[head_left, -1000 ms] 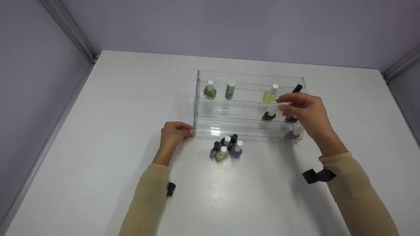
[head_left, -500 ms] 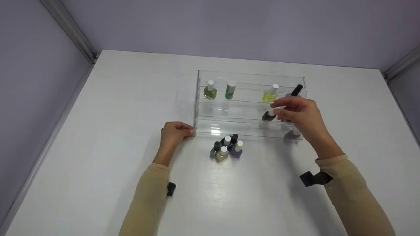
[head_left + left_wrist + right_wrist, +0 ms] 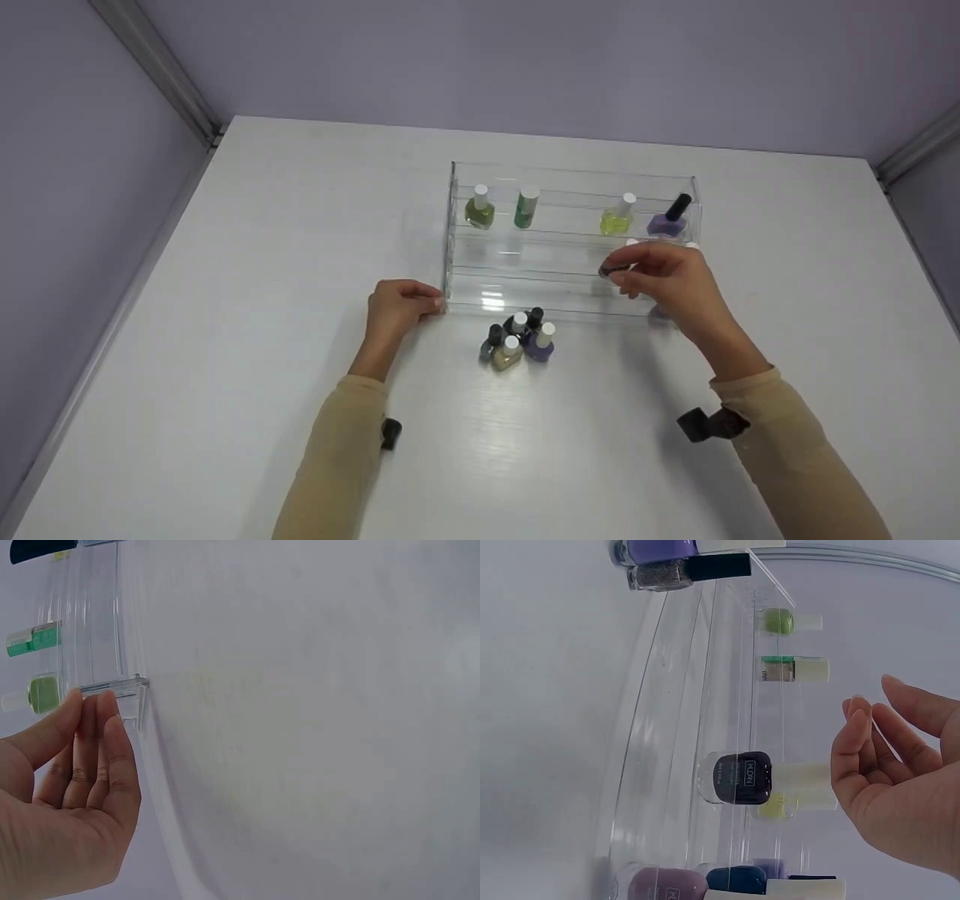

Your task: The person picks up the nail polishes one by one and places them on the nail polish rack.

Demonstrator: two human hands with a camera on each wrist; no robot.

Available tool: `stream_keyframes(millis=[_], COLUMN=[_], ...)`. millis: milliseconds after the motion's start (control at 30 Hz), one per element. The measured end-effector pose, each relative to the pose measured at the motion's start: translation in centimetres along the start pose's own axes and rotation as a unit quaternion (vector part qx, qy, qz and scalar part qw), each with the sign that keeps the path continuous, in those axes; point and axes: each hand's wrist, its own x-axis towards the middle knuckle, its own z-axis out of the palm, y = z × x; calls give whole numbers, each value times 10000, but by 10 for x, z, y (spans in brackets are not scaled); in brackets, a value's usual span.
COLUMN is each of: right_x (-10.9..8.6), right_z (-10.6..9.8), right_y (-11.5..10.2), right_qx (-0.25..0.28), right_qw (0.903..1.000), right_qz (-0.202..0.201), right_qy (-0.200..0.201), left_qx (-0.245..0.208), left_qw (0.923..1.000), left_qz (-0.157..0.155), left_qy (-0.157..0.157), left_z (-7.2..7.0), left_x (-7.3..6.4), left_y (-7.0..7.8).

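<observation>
A clear acrylic rack with tiered shelves stands on the white table. My left hand pinches its front left corner, thumb and fingertips on the side panel in the left wrist view. My right hand is over the middle shelf, next to a dark nail polish bottle with a white cap. Seen from the right wrist, the thumb is apart from the loosely bent fingers, with nothing between them. From the head, the hand hides most of that bottle.
On the top shelf stand an olive bottle, a green one, a yellow one and a purple one. Mauve and blue bottles stand at the right end. Several more bottles cluster before the rack.
My right hand has moved left and toward the front, away from the rack's right end and over the dark bottle, uncovering the purple one. The left hand stays at the corner.
</observation>
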Motion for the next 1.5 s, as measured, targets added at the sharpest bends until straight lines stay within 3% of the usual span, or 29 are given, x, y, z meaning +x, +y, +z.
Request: stream_keyframes(millis=[767,1500], right_x=[-12,-18], right_z=[38,58], right_y=[34,33], right_qx=[638,648], right_qw=[9955,9919], right_qz=[408,378], right_qy=[-569,-1026], left_qx=[0,-45], left_qw=[10000,10000], left_qz=[-60,-59], left_qy=[11,7], left_z=[1,2], left_x=[1,0], left_y=[0,0])
